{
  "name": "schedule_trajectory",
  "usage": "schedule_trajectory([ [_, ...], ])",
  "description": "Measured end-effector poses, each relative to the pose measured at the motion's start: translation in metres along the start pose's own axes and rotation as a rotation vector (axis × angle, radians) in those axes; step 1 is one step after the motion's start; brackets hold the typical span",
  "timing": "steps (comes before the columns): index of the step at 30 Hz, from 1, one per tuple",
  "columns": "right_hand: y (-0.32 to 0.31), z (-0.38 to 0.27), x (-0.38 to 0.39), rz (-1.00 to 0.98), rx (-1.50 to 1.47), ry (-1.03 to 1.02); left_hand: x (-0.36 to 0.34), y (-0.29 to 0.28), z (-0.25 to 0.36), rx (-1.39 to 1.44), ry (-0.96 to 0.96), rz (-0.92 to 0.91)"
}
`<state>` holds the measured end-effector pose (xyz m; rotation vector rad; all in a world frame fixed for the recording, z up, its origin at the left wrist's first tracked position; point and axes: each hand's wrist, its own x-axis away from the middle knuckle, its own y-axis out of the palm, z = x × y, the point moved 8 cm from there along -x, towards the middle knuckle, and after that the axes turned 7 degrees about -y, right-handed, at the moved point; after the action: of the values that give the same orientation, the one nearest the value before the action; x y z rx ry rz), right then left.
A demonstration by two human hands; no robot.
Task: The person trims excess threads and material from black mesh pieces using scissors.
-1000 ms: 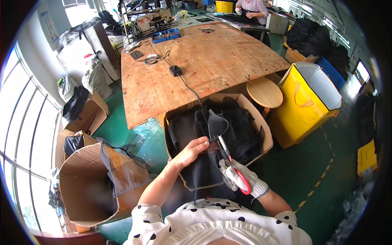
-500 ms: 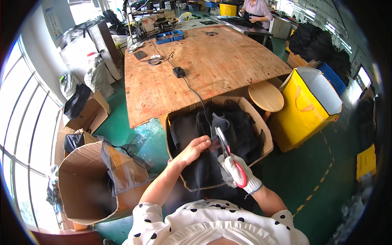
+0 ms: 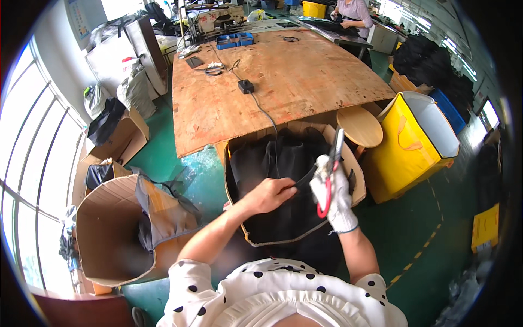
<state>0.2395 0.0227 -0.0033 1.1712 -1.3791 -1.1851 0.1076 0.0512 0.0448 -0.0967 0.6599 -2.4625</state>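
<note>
My bare left hand (image 3: 275,193) pinches the end of a narrow black strip (image 3: 303,181) over a cardboard box (image 3: 357,181) heaped with black fabric (image 3: 253,163). My right hand (image 3: 335,196), in a white knit glove, grips red-handled scissors (image 3: 327,196) whose metal blades point up and away from me at the box's right side, apart from my left hand. The strip runs rightward toward the glove; whether the glove also holds it is unclear. A black cable (image 3: 261,112) hangs from the table edge into the box.
A plywood table (image 3: 278,71) carries a black adapter (image 3: 245,86) and a blue tray (image 3: 234,40). A wooden stool (image 3: 359,126) and yellow bag (image 3: 404,169) stand right, an open carton (image 3: 109,229) lower left. A co-worker (image 3: 354,22) works at the back.
My right hand and the scissors have moved up and rightward, away from my left hand, which has shifted slightly right. The grey mesh piece between my hands is no longer visible.
</note>
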Motion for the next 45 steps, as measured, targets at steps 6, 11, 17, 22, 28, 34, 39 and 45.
schedule_trajectory([
  [6, 0.037, -0.055, 0.001, 0.060, 1.185, -0.412, 0.036, -0.035, 0.005, -0.613, -0.124, -0.025],
  [11, 0.029, -0.109, 0.013, 0.146, 0.577, -0.605, 0.064, -0.043, 0.025, -0.999, -0.212, 0.115],
  [17, 0.026, -0.110, 0.016, 0.156, 0.678, -0.555, 0.086, 0.019, 0.047, 0.057, 0.076, -0.592],
  [22, 0.060, -0.098, 0.034, 0.144, 1.380, -0.693, 0.033, -0.012, -0.003, -0.353, 0.100, 0.424],
  [28, 0.079, -0.102, 0.048, 0.122, 1.578, -0.786, 0.020, 0.009, -0.054, 0.113, -0.230, 0.047],
  [34, 0.068, -0.097, 0.034, 0.184, 1.517, -0.622, 0.016, -0.004, -0.036, 0.979, -0.106, -0.116],
  [39, 0.052, -0.089, 0.015, 0.171, 1.572, -0.574, 0.024, 0.017, -0.047, 1.364, -0.254, -0.419],
  [45, -0.008, -0.121, 0.005, 0.135, 0.795, -0.206, 0.016, 0.001, -0.073, 1.457, -0.293, -0.136],
])
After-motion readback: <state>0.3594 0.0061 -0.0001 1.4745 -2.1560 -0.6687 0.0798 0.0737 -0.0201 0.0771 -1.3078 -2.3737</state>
